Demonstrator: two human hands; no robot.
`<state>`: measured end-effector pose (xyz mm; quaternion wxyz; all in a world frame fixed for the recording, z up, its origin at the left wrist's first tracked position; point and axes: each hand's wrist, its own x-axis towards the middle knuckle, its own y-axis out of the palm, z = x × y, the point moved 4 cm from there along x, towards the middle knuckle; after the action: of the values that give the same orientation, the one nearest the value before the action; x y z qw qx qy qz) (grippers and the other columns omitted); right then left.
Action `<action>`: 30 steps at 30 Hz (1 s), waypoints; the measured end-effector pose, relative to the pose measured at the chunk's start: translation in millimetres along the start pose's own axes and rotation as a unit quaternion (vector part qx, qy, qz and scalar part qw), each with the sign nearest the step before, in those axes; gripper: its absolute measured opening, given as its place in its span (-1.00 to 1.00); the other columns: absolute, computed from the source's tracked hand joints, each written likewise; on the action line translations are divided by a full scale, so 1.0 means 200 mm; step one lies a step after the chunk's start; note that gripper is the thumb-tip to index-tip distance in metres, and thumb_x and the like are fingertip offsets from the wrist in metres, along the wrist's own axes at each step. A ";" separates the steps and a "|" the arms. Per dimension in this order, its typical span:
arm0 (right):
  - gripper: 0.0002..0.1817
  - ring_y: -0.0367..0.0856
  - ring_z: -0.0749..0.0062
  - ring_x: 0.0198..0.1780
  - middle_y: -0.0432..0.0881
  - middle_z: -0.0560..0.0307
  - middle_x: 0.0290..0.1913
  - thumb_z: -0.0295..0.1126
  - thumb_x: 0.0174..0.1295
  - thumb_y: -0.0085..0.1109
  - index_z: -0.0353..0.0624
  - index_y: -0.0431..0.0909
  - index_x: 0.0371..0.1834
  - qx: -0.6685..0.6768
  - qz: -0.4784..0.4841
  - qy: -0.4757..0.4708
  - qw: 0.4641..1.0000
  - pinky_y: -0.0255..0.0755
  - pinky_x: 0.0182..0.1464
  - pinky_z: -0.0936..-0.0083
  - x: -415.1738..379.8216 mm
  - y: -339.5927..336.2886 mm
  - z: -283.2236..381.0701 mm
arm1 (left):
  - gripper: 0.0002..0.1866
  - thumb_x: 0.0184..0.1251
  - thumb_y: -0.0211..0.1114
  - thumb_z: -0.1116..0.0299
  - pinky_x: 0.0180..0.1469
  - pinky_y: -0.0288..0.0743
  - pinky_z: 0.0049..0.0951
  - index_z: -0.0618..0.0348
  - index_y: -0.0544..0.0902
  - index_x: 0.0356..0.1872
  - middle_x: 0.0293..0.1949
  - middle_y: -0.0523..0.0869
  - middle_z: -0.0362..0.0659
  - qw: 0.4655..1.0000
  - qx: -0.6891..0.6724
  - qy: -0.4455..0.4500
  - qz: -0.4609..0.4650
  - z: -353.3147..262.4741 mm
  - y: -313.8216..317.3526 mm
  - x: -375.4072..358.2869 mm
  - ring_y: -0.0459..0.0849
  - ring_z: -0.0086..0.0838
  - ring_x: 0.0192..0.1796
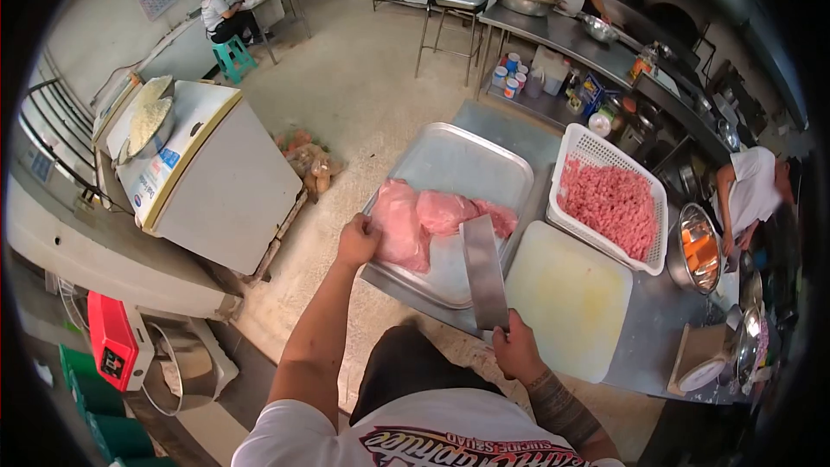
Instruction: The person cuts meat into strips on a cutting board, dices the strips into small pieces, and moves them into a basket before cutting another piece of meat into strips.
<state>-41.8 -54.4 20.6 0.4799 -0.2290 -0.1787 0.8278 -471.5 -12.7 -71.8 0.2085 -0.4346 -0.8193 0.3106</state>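
In my right hand (519,348) is the handle of a cleaver (484,272). Its broad flat blade reaches over the near rim of a metal tray (480,156), with the tip by the meat. Large pieces of pink raw meat (402,225) lie across the tray. My left hand (357,240) is at the tray's left rim, fingers curled against the edge of the largest piece. To the right of the blade lies a white cutting board (571,294). Behind the board, a white perforated basket (564,199) holds ground meat (609,203).
A metal bowl of orange pieces (679,272) and a scale (699,372) stand at the table's right. A chest freezer (216,190) is on the left, with bags (313,164) on the floor beside it. Co-workers (750,186) are at the right, the back and far left.
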 end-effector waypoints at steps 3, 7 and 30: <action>-0.69 0.80 -0.37 -0.13 0.77 -0.42 -0.18 -0.46 0.49 0.17 -0.35 0.46 0.21 0.023 -0.045 -0.023 0.998 0.66 -0.11 0.00 0.03 0.05 0.13 | -0.56 0.26 0.46 0.16 0.05 0.70 0.00 0.32 0.68 0.00 -0.20 0.83 0.24 0.998 0.009 0.007 0.061 -0.04 -0.05 0.05 0.83 0.16 -0.04; -0.69 0.77 -0.44 -0.11 0.76 -0.43 -0.18 -0.47 0.48 0.16 -0.33 0.47 0.21 -0.049 -0.095 -0.013 0.994 0.64 -0.09 -0.08 0.19 0.18 0.23 | -0.53 0.26 0.47 0.13 0.07 0.69 0.02 0.33 0.65 0.00 -0.17 0.82 0.28 0.981 0.005 0.036 0.189 -0.05 -0.13 0.17 0.83 0.17 -0.02; -0.78 0.80 0.05 -0.38 0.72 -0.06 -0.37 -0.49 0.32 0.14 -0.27 0.54 0.00 -0.409 -0.069 0.108 0.903 0.68 -0.34 0.20 0.73 0.74 0.94 | -0.87 0.26 0.48 0.35 0.02 0.50 -0.05 0.14 0.75 -0.26 -0.12 0.74 -0.08 0.748 -0.297 0.546 0.232 -0.70 -0.10 0.39 0.67 -0.08 -0.06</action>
<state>-314.1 -12.0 69.5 0.4164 -0.4800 -0.4643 0.6170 -438.7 90.9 48.4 0.4024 -0.7465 -0.4908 -0.1997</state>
